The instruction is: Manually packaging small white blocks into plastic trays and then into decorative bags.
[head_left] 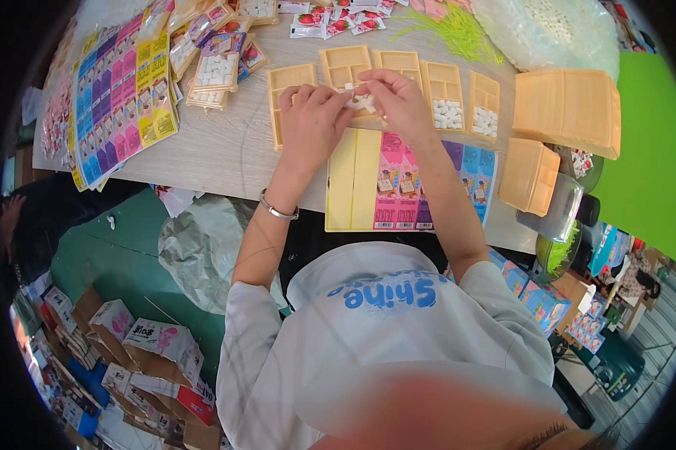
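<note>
Both hands meet over the tan compartment trays (345, 67) on the bench (225, 150), left hand (312, 124) and right hand (398, 101) with fingers pinched on small white cubes (362, 100). Dropping them cleanly probably calls for holding low over one compartment. The cubes look small, chalky and loose.

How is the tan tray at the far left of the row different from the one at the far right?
The far-left tray looks empty in the parts that show, while the far-right tray holds small white pieces in its lower compartment. The left hand lies over the far-left tray's lower part; the far-right tray is untouched. Both are tan, compartmented trays flat on the table.
</note>
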`<state>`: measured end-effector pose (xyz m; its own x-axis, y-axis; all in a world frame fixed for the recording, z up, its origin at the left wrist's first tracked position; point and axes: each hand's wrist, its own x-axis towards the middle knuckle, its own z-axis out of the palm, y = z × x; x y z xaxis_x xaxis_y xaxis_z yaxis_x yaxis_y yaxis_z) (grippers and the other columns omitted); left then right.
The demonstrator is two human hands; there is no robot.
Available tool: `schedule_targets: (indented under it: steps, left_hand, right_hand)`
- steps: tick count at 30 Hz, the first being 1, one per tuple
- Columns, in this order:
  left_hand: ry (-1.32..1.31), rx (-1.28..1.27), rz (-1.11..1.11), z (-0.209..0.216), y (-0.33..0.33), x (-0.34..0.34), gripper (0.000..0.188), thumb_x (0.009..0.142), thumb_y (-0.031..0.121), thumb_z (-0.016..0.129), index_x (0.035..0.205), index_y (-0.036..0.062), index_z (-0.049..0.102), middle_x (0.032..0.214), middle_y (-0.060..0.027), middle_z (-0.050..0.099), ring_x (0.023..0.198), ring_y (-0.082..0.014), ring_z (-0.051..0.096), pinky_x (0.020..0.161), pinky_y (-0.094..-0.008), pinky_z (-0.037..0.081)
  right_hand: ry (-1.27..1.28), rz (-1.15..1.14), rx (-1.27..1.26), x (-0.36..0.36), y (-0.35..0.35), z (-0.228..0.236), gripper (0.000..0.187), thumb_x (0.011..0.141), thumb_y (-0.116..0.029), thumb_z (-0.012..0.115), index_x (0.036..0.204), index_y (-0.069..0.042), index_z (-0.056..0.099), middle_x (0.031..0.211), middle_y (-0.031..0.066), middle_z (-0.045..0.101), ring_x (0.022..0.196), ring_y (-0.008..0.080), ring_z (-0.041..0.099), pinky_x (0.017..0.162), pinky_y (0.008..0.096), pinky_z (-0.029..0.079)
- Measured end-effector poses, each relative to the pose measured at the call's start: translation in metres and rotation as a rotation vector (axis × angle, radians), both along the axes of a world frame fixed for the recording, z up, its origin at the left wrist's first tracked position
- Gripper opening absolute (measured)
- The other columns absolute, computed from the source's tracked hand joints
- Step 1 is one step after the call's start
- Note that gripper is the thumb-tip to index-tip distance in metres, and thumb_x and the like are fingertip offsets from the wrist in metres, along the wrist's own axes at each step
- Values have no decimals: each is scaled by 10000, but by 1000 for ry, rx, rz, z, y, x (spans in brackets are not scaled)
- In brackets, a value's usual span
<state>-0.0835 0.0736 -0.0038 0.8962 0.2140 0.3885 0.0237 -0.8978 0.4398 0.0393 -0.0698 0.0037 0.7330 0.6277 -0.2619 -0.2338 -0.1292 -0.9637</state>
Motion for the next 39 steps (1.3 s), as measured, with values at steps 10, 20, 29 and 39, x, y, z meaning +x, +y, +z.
schedule_targets:
  steps: [10,20,29,39]
  left_hand:
    - [-18,37,19,4,-8,-17,155,827,262,790,935,153,769,1088,4,700,1088,-202,614,1091,-478,359]
    - [144,105,16,-8,-23,-21,726,897,481,705,1498,130,498,1529,-57,512,1464,-286,411,1206,-634,199]
    - [205,163,-110,-5,-31,-21,681,892,500,709,1470,189,529,1549,-24,488,1478,-267,381,1196,-641,217]
    - [65,10,-140,8,-49,22,430,865,359,765,1248,180,686,1262,-36,648,1259,-252,551,1134,-572,318]
  right_hand:
    - [90,-13,114,-5,-2,2,243,1046,-160,567,1177,-7,704,1024,71,753,616,31,519,569,181,438]
    - [-111,-133,33,-5,-7,7,276,1048,-221,576,1109,2,727,978,56,746,617,43,548,524,190,432]
    - [1056,-505,898,11,-83,7,263,1031,-174,573,1170,44,622,1126,171,607,1013,234,617,650,274,495]
    - [633,-92,528,19,-129,-2,194,1056,-120,536,1214,-20,587,1049,61,626,705,66,495,540,174,399]
